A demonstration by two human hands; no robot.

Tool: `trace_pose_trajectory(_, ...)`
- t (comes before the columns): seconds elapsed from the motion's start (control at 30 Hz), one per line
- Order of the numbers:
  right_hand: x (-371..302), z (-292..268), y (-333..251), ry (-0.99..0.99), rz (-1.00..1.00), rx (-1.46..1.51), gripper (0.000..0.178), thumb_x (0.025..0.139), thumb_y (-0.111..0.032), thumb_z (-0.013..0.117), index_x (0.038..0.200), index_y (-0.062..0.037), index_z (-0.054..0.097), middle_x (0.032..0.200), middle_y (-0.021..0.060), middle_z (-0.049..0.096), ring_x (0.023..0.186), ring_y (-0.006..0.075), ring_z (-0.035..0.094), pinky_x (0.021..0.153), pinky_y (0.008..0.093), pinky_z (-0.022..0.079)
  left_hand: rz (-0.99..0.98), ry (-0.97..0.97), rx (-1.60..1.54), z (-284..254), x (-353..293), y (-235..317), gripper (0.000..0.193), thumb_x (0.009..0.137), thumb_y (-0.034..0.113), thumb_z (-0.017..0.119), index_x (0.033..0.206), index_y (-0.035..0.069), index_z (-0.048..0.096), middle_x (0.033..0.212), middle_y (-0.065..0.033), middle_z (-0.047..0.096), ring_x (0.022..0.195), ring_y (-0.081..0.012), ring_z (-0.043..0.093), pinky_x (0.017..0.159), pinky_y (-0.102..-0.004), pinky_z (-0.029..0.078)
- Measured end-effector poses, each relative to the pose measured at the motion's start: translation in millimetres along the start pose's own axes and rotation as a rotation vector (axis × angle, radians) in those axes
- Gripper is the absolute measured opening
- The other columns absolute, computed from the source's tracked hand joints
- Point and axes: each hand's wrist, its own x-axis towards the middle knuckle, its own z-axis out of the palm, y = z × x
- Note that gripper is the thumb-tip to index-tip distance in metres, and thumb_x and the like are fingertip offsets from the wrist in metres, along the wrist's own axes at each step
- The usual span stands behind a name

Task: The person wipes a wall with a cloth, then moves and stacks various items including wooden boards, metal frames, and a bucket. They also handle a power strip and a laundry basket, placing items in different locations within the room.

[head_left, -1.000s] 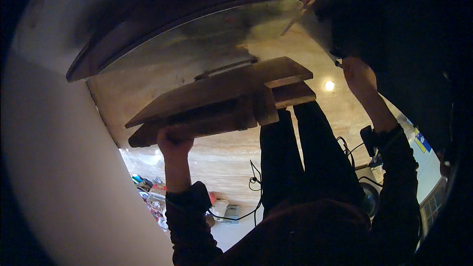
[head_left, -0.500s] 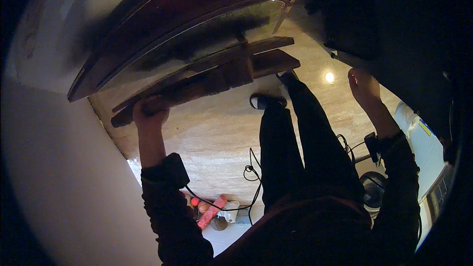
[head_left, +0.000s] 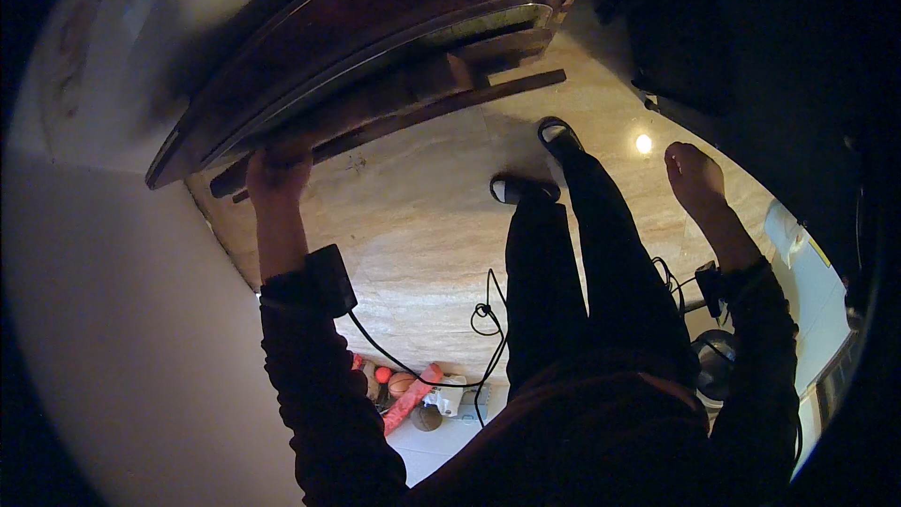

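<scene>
My left hand (head_left: 279,174) is closed around the near left end of a long dark wooden piece (head_left: 375,105) that looks like a low bench, with a long board, a thin rail and a block between. It lies along the underside of a dark red wooden piece of furniture (head_left: 404,0) with a curved edge, which partly hides it. On the other side, my right hand (head_left: 694,174) hangs over the floor with its fingers curled in. Nothing shows in it, and it is apart from the dark furniture beside it.
Black slippers (head_left: 526,190) are on my feet on the marbled floor (head_left: 404,216). A pale wall (head_left: 94,319) runs along the left. Dark furniture (head_left: 770,84) stands at right. Black cable (head_left: 483,319) hangs from my left wrist device. Behind are balls (head_left: 426,418) and a pink box (head_left: 411,400).
My left hand has pushed the wooden piece away from me, closer in under the red furniture, and the piece has tilted. My right hand has barely moved.
</scene>
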Motion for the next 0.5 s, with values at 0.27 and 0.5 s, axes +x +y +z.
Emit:
trace_pose_trajectory(0.27, -6, -5, -13, -0.073, -0.013, 0.043, 0.007, 0.076, -0.013, 0.052, 0.079, -0.0065, 0.052, 0.078, 0.0115, 0.058, 0.072, 0.0286, 0.057, 0.062, 0.0371, 0.046, -0.077, -0.177, -0.025, 16, -2, 0, 0.046, 0.066, 0.02, 0.063, 0.104, 0.0, 0.046, 0.094, -0.0119, 0.054, 0.085, -0.0248, 0.052, 0.08, -0.0421, 0.043)
trace_pose_trajectory(0.5, 19, -10, -48, -0.112, -0.23, 0.077, 0.007, 0.074, -0.012, 0.053, 0.077, -0.0064, 0.052, 0.076, 0.0115, 0.057, 0.07, 0.0289, 0.056, 0.061, 0.037, 0.045, -0.012, 0.413, -0.077, 19, -52, -20, 0.047, 0.078, 0.031, 0.051, 0.114, 0.005, 0.035, 0.101, -0.0177, 0.048, 0.089, -0.0308, 0.05, 0.082, -0.0453, 0.04)
